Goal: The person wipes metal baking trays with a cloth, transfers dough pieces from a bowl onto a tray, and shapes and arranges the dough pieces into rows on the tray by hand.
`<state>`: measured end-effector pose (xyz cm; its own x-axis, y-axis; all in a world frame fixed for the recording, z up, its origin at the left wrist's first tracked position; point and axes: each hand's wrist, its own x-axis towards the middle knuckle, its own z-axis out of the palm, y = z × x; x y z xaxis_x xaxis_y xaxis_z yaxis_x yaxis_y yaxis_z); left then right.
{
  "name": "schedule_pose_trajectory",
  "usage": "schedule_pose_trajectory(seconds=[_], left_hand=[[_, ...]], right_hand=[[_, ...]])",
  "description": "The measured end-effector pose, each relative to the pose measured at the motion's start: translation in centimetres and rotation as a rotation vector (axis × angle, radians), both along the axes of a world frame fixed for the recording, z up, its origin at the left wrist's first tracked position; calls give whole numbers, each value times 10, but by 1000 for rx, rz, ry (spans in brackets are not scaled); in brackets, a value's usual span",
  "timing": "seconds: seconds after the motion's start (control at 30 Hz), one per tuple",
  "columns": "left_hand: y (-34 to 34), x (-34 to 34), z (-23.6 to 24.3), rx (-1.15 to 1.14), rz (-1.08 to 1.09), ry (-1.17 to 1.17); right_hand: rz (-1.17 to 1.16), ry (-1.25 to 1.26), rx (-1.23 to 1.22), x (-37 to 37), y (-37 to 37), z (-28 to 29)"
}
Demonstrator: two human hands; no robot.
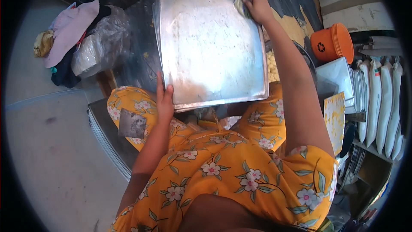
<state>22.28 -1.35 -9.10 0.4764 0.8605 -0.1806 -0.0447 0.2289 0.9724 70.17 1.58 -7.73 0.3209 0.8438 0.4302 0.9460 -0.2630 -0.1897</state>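
Note:
A shallow rectangular metal tray (214, 43) lies across my lap, with the edges of more trays showing beneath it on the left. My left hand (164, 101) grips its near left edge by the corner, fingers pointing up along the side. At the far right corner, my right hand (259, 6) presses a crumpled green cloth (241, 0) against the tray's surface and rim. Dark specks and a brownish patch mark the metal. A grey square piece (132, 123) rests on my left thigh.
On the left are a pink hat (73, 30) and a clear plastic bag (103, 43). A stack of flat sheets or trays (107, 141) lies beside my left leg. To the right stand an orange bucket (332, 43), several upright trays (339, 79) and long white bags (382, 103).

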Motion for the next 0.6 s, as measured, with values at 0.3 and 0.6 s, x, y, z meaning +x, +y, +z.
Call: schedule_pose_trajectory(seconds=[0.3,0.6], left_hand=[[-4,-8,-9,-25,62,-51],[5,-25,-21,-162,-65,-15]], right_hand=[[-19,213,-374,-271,-213,31],[602,228,-304,-335,-181,24]])
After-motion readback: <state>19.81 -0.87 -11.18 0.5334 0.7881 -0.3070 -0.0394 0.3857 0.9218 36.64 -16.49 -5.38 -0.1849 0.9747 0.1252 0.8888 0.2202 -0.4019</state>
